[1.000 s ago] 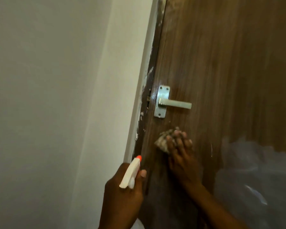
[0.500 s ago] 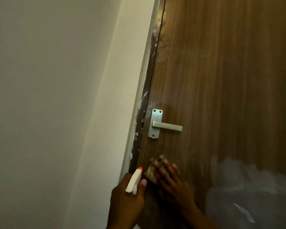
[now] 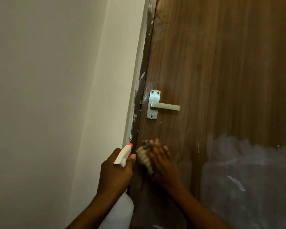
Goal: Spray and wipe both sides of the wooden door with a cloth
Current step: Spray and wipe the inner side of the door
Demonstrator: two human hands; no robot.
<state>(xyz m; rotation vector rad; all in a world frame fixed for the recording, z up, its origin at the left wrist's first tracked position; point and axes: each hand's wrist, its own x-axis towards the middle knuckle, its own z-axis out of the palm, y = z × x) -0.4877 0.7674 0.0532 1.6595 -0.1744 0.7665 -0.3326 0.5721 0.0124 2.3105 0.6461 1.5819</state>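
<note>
The brown wooden door (image 3: 213, 71) fills the right half of the view, shut against its frame. My right hand (image 3: 162, 164) presses a crumpled, patterned cloth (image 3: 143, 157) against the door below the metal lever handle (image 3: 162, 105), close to the latch edge. My left hand (image 3: 116, 172) grips a white spray bottle (image 3: 123, 157) with an orange nozzle tip, held just left of the cloth near the door frame. The bottle's body shows pale below my wrist.
A cream wall (image 3: 48, 96) takes up the left half. The dark door frame (image 3: 143, 90) carries white paint smears. A translucent plastic sheet (image 3: 251, 179) lies over the door's lower right part.
My right hand slid the cloth down and left, from just under the handle toward the latch edge. The view shifted. My left hand kept the bottle beside the frame.
</note>
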